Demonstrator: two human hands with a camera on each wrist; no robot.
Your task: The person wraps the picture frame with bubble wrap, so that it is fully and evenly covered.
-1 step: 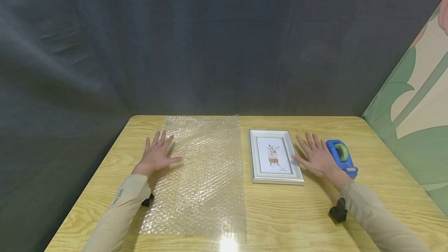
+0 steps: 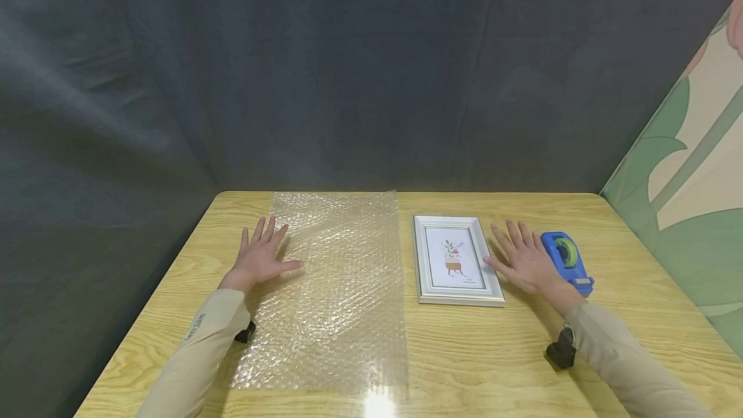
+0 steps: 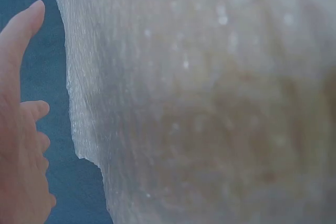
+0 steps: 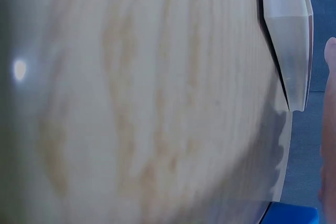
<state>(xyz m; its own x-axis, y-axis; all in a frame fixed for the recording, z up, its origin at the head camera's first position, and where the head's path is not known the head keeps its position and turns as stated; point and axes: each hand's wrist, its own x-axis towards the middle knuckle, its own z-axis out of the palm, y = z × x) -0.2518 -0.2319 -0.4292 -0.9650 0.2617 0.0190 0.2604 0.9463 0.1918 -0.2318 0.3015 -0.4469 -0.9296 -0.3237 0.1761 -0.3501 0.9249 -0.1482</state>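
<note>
A sheet of clear bubble wrap [image 2: 336, 315] lies flat on the table, and it fills most of the left wrist view. My left hand [image 2: 259, 262] is spread over its left edge, holding nothing. Right of the sheet, a white picture frame [image 2: 425, 269] lies face up around a print of a potted plant. My right hand [image 2: 525, 266], fingers spread, is between the frame and a blue tape dispenser [image 2: 574, 274] with a green roll. Its thumb comes up to the frame's right edge; I cannot tell whether they touch. In the right wrist view the frame's corner [image 4: 286, 40] shows.
The wooden table [image 2: 464, 360] has its back edge against a dark curtain [image 2: 371, 82]. A wall panel with a leaf and flower pattern [image 2: 691, 192] stands along the right side. Black wrist devices [image 2: 562, 349] hang below both sleeves.
</note>
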